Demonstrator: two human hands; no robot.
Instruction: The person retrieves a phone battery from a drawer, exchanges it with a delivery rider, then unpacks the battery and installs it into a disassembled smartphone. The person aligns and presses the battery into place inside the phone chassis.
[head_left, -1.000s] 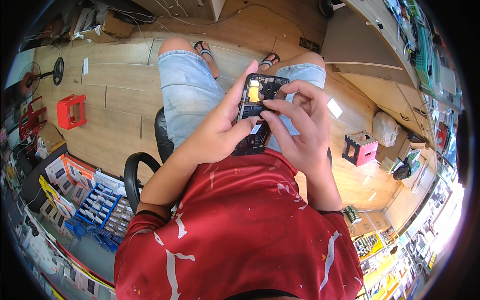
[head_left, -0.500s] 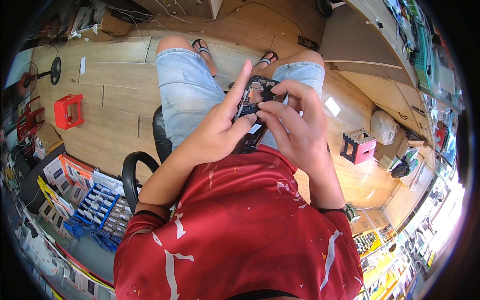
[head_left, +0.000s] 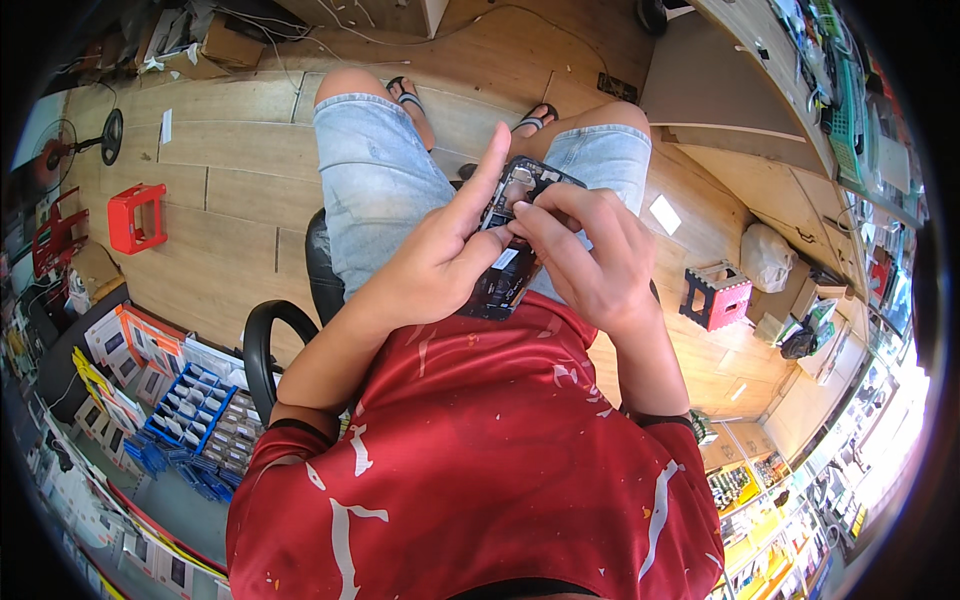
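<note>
An opened smartphone (head_left: 500, 278), with its dark inner parts exposed, is held tilted above my lap. My left hand (head_left: 440, 255) grips it along the left side, the thumb lying across its middle and the index finger stretched up past its upper corner. Over the right half of the phone, my right hand (head_left: 598, 255) is closed in a pinch, thumb and index fingertips meeting near the phone's middle, close to the left thumb tip. Whatever the right fingertips hold is too small or hidden to make out. A pale label shows on the phone's lower half.
I sit on a chair with a black armrest (head_left: 262, 340). A red stool (head_left: 138, 220) stands at left, a red-and-black folding stool (head_left: 716, 295) at right. Blue bins of small parts (head_left: 190, 408) lie lower left. A wooden cabinet (head_left: 760, 195) runs along the right.
My right hand's index finger has curled down from the phone's top right toward its middle, uncovering the upper corner. The left hand keeps its hold on the phone.
</note>
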